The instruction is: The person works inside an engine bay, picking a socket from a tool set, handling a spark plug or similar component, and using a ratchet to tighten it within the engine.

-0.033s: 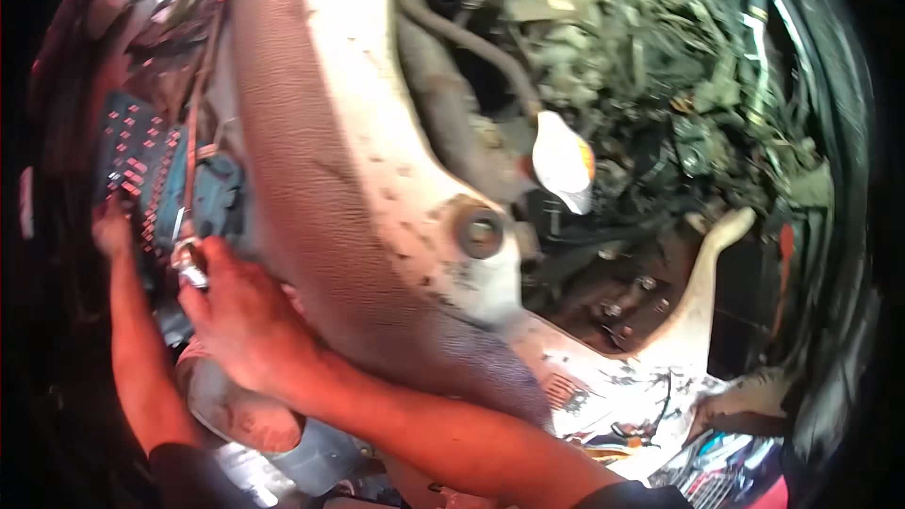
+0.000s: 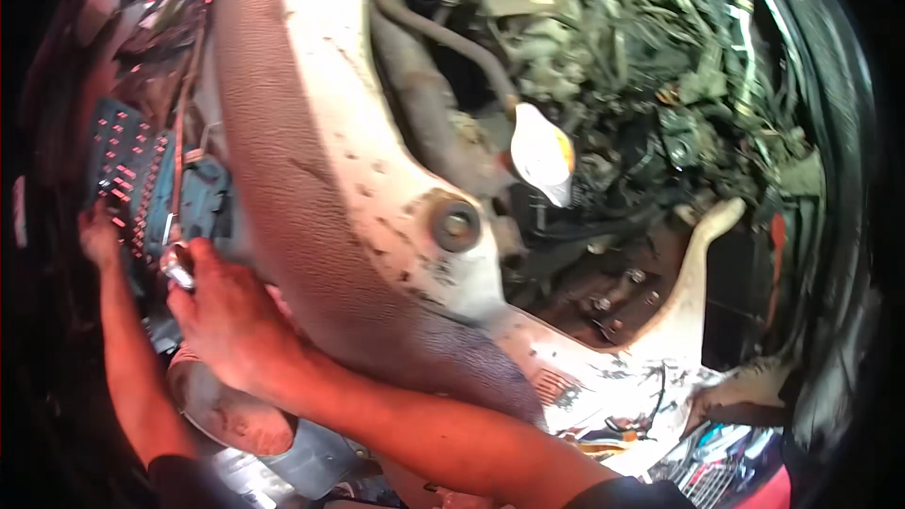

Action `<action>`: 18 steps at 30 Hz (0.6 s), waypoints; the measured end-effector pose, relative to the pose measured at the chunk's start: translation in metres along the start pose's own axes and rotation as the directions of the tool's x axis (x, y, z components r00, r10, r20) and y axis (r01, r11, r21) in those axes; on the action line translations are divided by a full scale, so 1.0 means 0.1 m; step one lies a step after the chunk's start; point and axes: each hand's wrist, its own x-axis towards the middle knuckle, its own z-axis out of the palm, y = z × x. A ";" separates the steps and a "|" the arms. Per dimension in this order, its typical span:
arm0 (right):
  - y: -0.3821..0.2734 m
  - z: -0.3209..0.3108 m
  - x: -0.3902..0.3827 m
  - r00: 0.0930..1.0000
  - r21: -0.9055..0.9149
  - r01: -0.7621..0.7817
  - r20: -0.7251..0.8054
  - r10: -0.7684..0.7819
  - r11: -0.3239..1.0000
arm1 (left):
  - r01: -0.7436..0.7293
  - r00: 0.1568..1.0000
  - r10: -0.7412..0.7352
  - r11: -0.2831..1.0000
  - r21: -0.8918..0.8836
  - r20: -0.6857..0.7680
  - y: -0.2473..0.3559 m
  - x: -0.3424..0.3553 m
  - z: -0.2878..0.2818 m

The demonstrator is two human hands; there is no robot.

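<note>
Engine bay from above, landmark = the white fender panel (image 2: 311, 160), dirty and speckled with rust, running diagonally across the frame.

Right hand (image 2: 231, 320) sits at the lower-left edge of the panel, grip closed around a small shiny metal tool (image 2: 176, 264), probably a ratchet or socket head; only its round chrome end shows above the knuckles, the rest is hidden in the fist. Left hand (image 2: 97, 231) is further left of the panel, fingertips resting on the dark fuse box (image 2: 127, 174) with rows of red fuses. How far that grip is open cannot be told; it seems to hold nothing, but the palm is out of view.

To do this step well, judging by the pose: keep the tool square on whatever fastener it sits on, brace with the left hand, turn in short strokes, since there is little room between the panel and the fuse box. The fastener itself is not visible.

Tool look: bright, reflective, small, clean against the grimy surroundings.

Also near the panel: a round rubber mount with a bolt (image 2: 455, 224) on its right edge, a white reservoir cap (image 2: 542, 155) just beyond that, and tangled engine hoses (image 2: 603, 47) upper right.
</note>
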 end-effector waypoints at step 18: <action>0.07 -0.22 -0.20 0.862 0.716 -0.252 0.472 -0.185 0.651 | -0.020 0.999 0.040 0.835 -0.550 0.025 2.35 -5.00 -2.58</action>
